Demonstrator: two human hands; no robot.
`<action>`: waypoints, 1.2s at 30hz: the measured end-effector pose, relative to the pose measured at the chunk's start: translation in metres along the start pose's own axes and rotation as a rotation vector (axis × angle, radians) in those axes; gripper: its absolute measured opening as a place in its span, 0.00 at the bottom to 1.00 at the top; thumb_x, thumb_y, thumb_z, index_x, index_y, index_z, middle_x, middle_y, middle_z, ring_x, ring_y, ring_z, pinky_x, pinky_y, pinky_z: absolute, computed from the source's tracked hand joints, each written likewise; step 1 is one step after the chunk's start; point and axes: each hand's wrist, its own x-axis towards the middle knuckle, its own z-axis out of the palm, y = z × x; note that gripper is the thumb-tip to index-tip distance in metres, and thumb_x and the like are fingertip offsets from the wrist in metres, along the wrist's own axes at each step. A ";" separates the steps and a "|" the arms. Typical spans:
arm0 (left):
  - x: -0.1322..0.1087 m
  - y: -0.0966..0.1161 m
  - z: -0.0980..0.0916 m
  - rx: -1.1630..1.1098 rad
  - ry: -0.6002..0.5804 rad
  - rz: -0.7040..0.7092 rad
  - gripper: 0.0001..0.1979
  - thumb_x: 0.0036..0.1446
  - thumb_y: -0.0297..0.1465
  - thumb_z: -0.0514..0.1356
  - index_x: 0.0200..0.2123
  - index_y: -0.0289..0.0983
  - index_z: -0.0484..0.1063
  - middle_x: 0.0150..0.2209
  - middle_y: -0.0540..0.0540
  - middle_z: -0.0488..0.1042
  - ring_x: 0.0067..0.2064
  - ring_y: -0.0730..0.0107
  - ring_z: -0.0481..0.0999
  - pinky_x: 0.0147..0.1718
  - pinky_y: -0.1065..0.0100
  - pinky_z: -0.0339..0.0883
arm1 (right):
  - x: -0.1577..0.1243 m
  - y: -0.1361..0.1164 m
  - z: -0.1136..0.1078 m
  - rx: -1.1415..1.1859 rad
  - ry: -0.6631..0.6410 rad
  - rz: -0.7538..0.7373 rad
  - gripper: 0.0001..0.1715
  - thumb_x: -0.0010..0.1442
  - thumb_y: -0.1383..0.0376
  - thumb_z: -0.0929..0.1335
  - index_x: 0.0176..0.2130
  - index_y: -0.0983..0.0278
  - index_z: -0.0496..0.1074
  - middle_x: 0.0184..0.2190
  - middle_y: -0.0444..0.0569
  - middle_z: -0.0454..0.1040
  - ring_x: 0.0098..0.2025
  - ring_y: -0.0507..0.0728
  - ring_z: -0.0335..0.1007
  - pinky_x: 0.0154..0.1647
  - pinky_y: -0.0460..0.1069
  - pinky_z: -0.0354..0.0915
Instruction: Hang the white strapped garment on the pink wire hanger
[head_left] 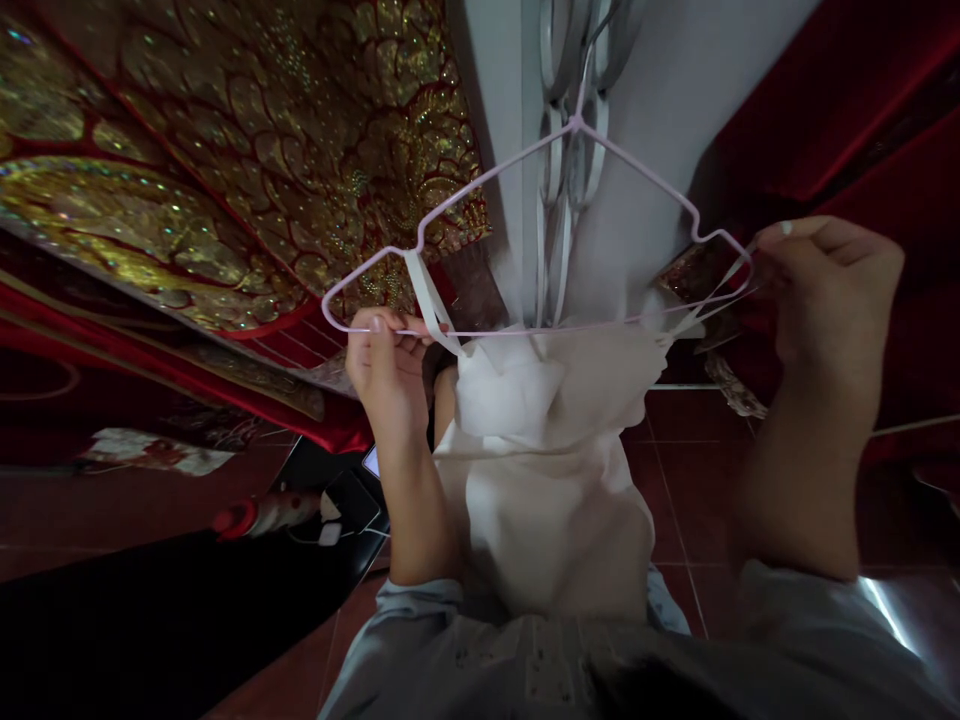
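A pale pink wire hanger [514, 158] hangs upright in front of me, its hook reaching up over silver metalwork. From it hangs a white strappy garment [555, 480]. One strap [429, 300] is looped over the hanger's left shoulder, by the notch. My left hand [386, 365] is closed on the hanger's lower left corner, thumb on the bar. At the opposite end, my right hand [832, 270] pinches the other strap [709, 300], drawn taut past the hanger's right end. The garment's lower part falls toward my body.
Red garments with gold sequins [360, 130] hang on the left, and red cloth [847, 130] hangs on the right. Below left, a dark table [300, 560] bears a red-capped bottle [262, 515], a white charger [329, 534] and a cable. Red tiles [675, 500] cover the floor.
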 end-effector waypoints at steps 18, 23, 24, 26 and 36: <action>-0.006 0.002 0.003 -0.027 -0.024 -0.026 0.22 0.63 0.52 0.75 0.34 0.44 0.73 0.29 0.48 0.78 0.32 0.62 0.81 0.38 0.61 0.77 | -0.032 -0.059 -0.006 -0.395 -0.307 -0.053 0.17 0.64 0.74 0.71 0.23 0.64 0.74 0.18 0.41 0.71 0.19 0.44 0.60 0.21 0.44 0.50; -0.007 0.000 0.008 -0.020 0.044 -0.033 0.23 0.62 0.53 0.76 0.33 0.45 0.72 0.28 0.49 0.76 0.31 0.62 0.78 0.37 0.61 0.76 | -0.022 -0.051 0.001 -0.150 -0.396 -0.002 0.14 0.62 0.68 0.73 0.24 0.64 0.77 0.18 0.44 0.72 0.17 0.46 0.60 0.17 0.44 0.49; -0.008 -0.001 0.009 -0.021 0.056 -0.038 0.23 0.61 0.52 0.76 0.33 0.45 0.72 0.28 0.49 0.76 0.31 0.62 0.78 0.37 0.61 0.76 | -0.019 -0.049 0.006 -0.070 -0.399 0.004 0.13 0.59 0.65 0.74 0.23 0.63 0.77 0.18 0.45 0.73 0.17 0.46 0.58 0.16 0.45 0.45; -0.008 -0.001 0.009 -0.017 0.053 -0.040 0.22 0.62 0.52 0.76 0.33 0.45 0.72 0.29 0.49 0.76 0.32 0.61 0.78 0.37 0.61 0.76 | -0.014 -0.048 0.016 0.091 -0.390 0.077 0.14 0.57 0.61 0.76 0.22 0.62 0.75 0.18 0.45 0.72 0.16 0.46 0.54 0.15 0.45 0.38; -0.007 -0.001 0.006 -0.033 0.003 -0.018 0.21 0.65 0.50 0.75 0.34 0.44 0.73 0.29 0.49 0.75 0.32 0.61 0.79 0.40 0.59 0.76 | -0.027 -0.031 0.005 0.031 -0.352 0.131 0.24 0.58 0.55 0.80 0.21 0.65 0.74 0.25 0.55 0.81 0.18 0.46 0.59 0.17 0.45 0.46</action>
